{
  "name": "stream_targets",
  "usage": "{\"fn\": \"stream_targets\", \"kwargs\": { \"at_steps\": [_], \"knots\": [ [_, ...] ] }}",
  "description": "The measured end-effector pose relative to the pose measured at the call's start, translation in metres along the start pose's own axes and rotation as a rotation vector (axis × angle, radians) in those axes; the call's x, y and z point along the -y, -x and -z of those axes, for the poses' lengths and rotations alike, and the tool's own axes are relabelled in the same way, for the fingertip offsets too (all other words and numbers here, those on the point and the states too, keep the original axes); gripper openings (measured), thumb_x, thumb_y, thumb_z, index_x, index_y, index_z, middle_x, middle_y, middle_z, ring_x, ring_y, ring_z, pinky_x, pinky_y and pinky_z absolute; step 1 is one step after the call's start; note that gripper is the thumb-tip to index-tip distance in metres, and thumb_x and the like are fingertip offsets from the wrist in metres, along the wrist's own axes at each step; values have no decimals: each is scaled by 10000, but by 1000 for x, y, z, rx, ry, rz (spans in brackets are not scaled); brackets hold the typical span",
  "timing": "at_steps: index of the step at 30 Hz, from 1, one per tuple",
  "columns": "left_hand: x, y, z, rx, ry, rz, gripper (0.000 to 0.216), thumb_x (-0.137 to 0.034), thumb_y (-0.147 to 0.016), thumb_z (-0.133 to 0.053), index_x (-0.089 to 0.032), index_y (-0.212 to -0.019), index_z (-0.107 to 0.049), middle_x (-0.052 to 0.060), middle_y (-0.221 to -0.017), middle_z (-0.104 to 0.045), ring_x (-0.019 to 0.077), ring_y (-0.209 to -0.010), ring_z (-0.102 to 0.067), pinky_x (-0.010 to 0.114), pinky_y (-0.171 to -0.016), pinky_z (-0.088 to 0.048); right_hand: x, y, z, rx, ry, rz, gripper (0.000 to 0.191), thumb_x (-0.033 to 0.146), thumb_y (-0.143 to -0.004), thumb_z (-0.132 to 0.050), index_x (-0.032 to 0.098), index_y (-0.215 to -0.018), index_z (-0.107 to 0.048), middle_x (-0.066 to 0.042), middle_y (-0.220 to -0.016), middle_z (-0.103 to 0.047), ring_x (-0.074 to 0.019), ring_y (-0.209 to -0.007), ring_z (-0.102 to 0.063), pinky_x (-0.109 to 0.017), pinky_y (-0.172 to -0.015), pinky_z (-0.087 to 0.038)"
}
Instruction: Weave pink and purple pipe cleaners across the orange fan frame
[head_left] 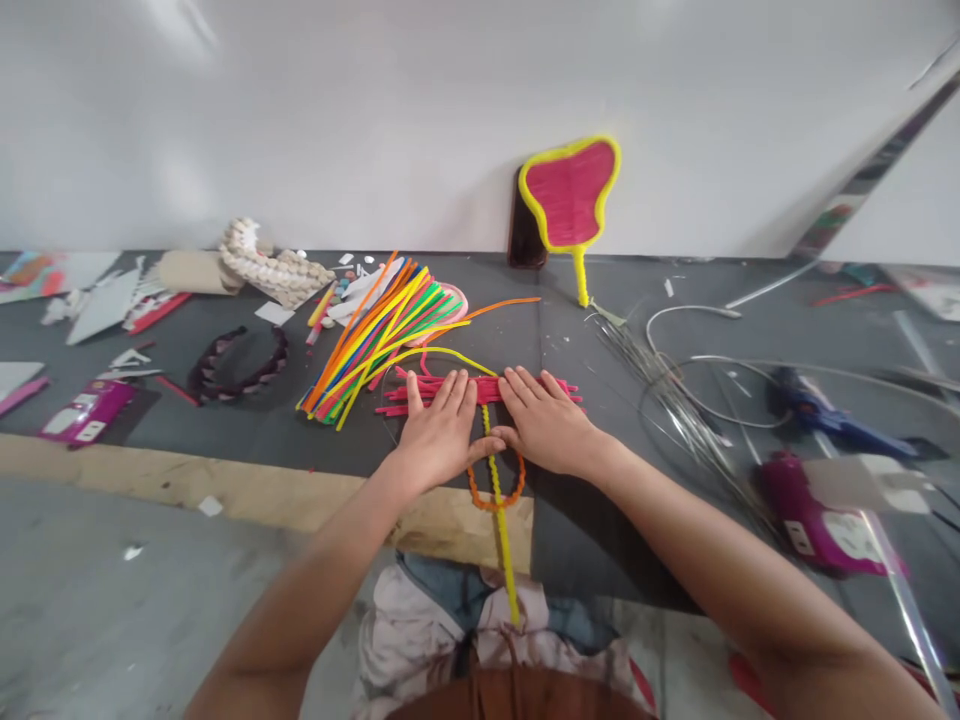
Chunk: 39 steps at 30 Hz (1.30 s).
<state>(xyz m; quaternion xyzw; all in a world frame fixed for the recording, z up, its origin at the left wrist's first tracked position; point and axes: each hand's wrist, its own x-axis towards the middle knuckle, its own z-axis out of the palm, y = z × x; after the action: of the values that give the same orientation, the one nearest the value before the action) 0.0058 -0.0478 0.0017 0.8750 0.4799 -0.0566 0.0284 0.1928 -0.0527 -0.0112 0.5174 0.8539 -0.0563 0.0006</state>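
Running sideways: pink strips

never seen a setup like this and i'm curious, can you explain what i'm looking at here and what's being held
There is no machine here: these are a person's bare hands, seen from a camera worn on their head, looking forward and down. There is only this one view.

The left hand and right hand lie palm down, fingers across a bundle of pinkish-red strips, pressing rather than gripping. Below them run a yellow stem and an orange loop.

Elsewhere on the dark table are multicoloured strips, a dark ring-shaped band and thin wires. Toward the back stands a yellow-edged paddle shape with a pinkish-red middle.
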Motion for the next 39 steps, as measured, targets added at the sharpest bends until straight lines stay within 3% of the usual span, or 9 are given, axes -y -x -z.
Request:
{"fn": "stream_targets", "kwargs": {
  "at_steps": [8, 11, 14, 18, 22, 26, 31, 35, 39],
  "knots": [
    [0, -3, -4, 68, 98, 37, 879, -683, -907, -346, -81, -1534, -214, 224, -1601, -129, 368, -1498, -120, 742, -1094, 70, -5, -1, -8, -46, -121, 22, 694, 483, -963, -409, 16, -1475, -361, -241, -1549, -295, -336, -1465, -231, -549, -1171, -243],
    [5, -1, 2, 46, 134, 26, 846, -655, -918, -361, -84, -1528, -231, 234, -1596, -131, 376, -1493, -136, 770, -1067, 64, -22, 0, -6, -103, -402, 34, 609, 438, -993, -304, 59, -1458, -405, -213, -1503, -409, -283, -1436, -330, -526, -1153, -295],
    [7, 15, 11, -81, 104, -13, 810, -628, -924, -390, -119, -1533, -228, 214, -1605, -131, 371, -1498, -111, 781, -1051, 81, -46, 9, 2, -249, -742, -72, 580, 476, -999, -256, 141, -1408, -495, -151, -1423, -539, -224, -1337, -489, -445, -1128, -363],
    [-3, 56, 14, -127, 69, -137, 675, -513, -936, -471, -181, -1505, -322, 177, -1585, -276, 346, -1496, -150, 757, -1084, 61, -71, 26, 9, -430, -879, -211, 569, 593, -945, -376, 190, -1258, -627, -119, -1281, -656, -249, -1212, -588, -461, -1077, -412],
    [-16, 81, 8, -80, 92, -203, 426, -223, -934, -468, -222, -1356, -526, 140, -1492, -462, 320, -1476, -233, 741, -1113, -4, -77, 35, 3, -587, -1065, -348, 560, 642, -887, -451, 188, -1122, -681, -110, -1148, -702, -247, -1064, -648, -446, -965, -499],
    [-21, 78, 2, -100, 106, -229, 276, -139, -898, -494, -206, -1123, -640, 126, -1396, -557, 326, -1452, -290, 706, -1128, -137, -75, 37, -4, -674, -1179, -413, 513, 622, -859, -497, 180, -1025, -696, -98, -1046, -713, -232, -973, -657, -401, -853, -545],
    [-21, 69, -3, -121, 132, -274, 159, -165, -931, -483, -191, -944, -640, 107, -1295, -622, 329, -1420, -355, 680, -1113, -225, -73, 39, -4, -627, -1111, -432, 459, 576, -858, -511, 186, -996, -710, -77, -914, -722, -218, -821, -658, -383, -780, -540],
    [-16, 64, 6, -99, 361, -239, 186, -140, -946, -409, -193, -910, -584, 95, -1297, -631, 286, -1424, -361, 644, -1123, -242, -76, 39, -3, -654, -1091, -445, 455, 561, -867, -500, 181, -1008, -707, -77, -903, -719, -211, -798, -650, -374, -764, -532],
    [-5, 57, 27, -198, 855, -88, 134, -265, -967, -426, -213, -883, -518, 123, -1372, -588, 243, -1422, -377, 530, -1130, -326, -78, 40, -2, -734, -1152, -459, 463, 580, -860, -509, 183, -1003, -699, -78, -911, -714, -216, -852, -651, -360, -755, -537]
  ]
}}
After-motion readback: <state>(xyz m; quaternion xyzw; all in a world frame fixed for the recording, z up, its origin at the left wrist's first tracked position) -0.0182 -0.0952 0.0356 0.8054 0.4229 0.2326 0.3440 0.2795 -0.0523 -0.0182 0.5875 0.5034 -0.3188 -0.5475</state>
